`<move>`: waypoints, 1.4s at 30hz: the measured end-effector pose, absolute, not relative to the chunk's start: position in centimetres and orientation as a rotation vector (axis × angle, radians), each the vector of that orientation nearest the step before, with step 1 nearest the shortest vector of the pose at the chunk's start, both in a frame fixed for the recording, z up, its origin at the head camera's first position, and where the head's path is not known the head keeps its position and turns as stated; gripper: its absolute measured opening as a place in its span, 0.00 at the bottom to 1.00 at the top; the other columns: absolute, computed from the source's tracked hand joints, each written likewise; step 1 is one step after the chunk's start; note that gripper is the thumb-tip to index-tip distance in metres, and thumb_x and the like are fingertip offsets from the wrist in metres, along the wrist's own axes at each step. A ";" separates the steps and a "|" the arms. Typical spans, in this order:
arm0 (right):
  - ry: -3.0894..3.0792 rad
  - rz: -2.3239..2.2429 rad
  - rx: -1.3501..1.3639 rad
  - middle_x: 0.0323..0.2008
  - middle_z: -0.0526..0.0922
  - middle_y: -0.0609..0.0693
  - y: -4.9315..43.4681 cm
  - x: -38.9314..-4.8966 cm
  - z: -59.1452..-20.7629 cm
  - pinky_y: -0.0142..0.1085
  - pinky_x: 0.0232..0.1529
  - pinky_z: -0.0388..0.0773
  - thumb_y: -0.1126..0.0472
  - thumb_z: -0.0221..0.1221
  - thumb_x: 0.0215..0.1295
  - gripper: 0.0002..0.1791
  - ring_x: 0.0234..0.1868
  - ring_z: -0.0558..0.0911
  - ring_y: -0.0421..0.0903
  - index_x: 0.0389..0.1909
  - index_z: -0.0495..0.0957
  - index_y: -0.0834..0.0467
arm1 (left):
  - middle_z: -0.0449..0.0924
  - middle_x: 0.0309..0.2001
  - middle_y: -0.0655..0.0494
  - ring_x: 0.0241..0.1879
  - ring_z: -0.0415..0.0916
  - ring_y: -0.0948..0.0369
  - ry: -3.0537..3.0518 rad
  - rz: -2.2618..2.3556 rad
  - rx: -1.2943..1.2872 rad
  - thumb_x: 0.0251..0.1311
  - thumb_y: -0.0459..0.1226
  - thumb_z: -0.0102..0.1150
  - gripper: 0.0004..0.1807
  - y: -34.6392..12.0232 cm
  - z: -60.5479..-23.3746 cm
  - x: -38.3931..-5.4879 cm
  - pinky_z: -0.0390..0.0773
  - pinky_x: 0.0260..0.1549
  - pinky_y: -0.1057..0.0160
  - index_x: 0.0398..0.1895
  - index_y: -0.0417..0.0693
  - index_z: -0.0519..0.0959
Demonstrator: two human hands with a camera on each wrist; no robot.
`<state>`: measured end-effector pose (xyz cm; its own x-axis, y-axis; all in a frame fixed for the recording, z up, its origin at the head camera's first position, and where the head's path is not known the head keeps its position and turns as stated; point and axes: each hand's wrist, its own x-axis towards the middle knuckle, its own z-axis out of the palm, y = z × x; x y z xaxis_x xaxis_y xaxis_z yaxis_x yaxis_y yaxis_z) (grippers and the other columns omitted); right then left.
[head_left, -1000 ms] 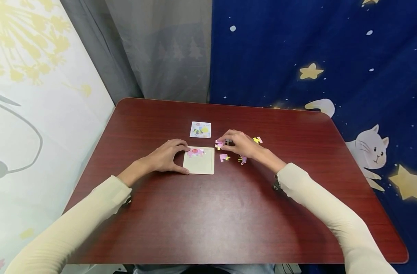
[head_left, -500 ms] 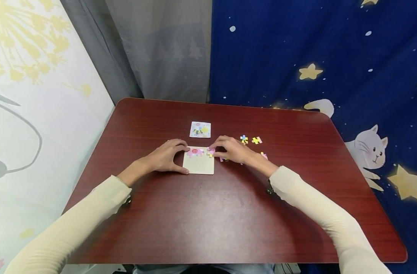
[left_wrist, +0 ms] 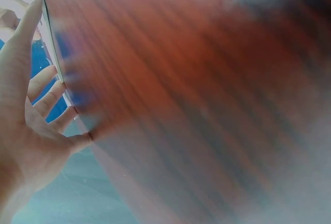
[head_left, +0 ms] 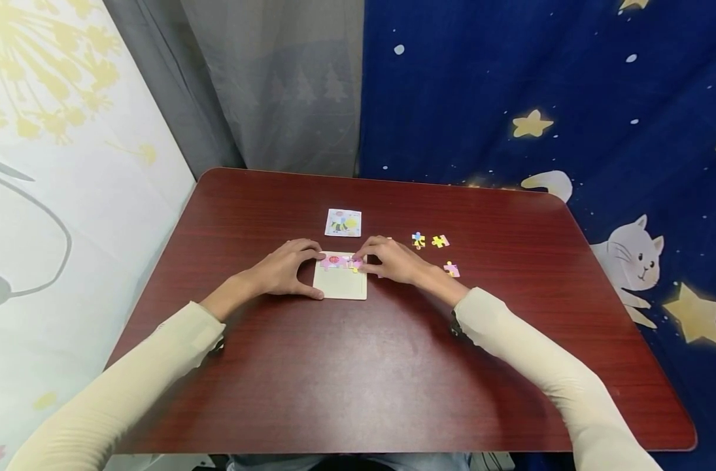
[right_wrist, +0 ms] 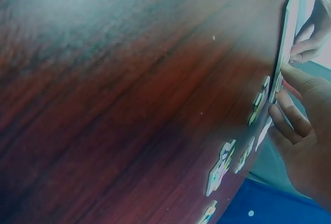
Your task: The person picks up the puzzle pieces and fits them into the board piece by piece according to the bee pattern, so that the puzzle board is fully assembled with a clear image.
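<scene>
A pale square puzzle tray (head_left: 339,286) lies on the table, with a pink puzzle piece bearing a red spot (head_left: 333,260) along its top side. My left hand (head_left: 282,268) holds the tray's left side, thumb at the lower corner and fingers at the upper one. At the tray's upper right corner, my right hand (head_left: 396,261) pinches a pink and yellow puzzle piece (head_left: 356,264) between thumb and fingers. That piece is partly covered by the fingertips. In the left wrist view, the left fingers (left_wrist: 50,100) are spread against the tray's edge.
A bee picture card (head_left: 342,223) lies beyond the tray. Loose puzzle pieces lie to the right: a blue and yellow piece (head_left: 418,240), a yellow piece (head_left: 440,241) and a pink piece (head_left: 451,269). Others are partly hidden by the right hand; several show in the right wrist view.
My right hand has carried the pink and yellow puzzle piece left from beside the tray onto its upper right corner, beside the red-spotted piece. The left hand has stayed on the tray.
</scene>
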<state>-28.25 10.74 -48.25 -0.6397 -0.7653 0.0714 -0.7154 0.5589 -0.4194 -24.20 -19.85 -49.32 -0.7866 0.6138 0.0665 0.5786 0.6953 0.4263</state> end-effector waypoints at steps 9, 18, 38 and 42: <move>2.674 -0.617 -1.264 0.50 0.83 0.49 10.4 -28.3 -48.0 0.40 0.54 0.80 0.55 0.67 0.71 0.14 0.53 0.80 0.45 0.54 0.88 0.53 | 0.71 0.66 0.52 0.70 0.63 0.51 2.812 0.669 0.985 0.45 0.65 0.78 0.50 -19.9 -48.9 -24.1 0.61 0.71 0.47 0.68 0.46 0.78; 2.746 -0.618 -1.143 0.46 0.84 0.46 9.7 -28.1 -48.0 0.37 0.47 0.80 0.50 0.68 0.70 0.13 0.47 0.81 0.43 0.50 0.90 0.50 | 0.71 0.66 0.51 0.69 0.64 0.52 2.815 0.666 1.000 0.45 0.65 0.78 0.50 -19.7 -48.9 -24.1 0.62 0.71 0.47 0.67 0.46 0.78; 2.810 -0.647 -1.072 0.45 0.83 0.45 9.4 -27.3 -48.2 0.37 0.42 0.79 0.51 0.67 0.71 0.11 0.42 0.79 0.44 0.49 0.89 0.49 | 0.71 0.66 0.53 0.71 0.62 0.52 2.816 0.675 0.982 0.45 0.66 0.77 0.51 -19.8 -49.0 -24.2 0.61 0.72 0.48 0.69 0.47 0.77; 2.787 -0.648 -1.066 0.47 0.83 0.45 9.6 -27.3 -48.2 0.37 0.44 0.79 0.51 0.67 0.71 0.12 0.44 0.80 0.43 0.51 0.88 0.49 | 0.70 0.66 0.53 0.71 0.62 0.52 2.806 0.681 0.978 0.44 0.66 0.78 0.51 -19.8 -49.1 -24.2 0.61 0.72 0.47 0.69 0.47 0.77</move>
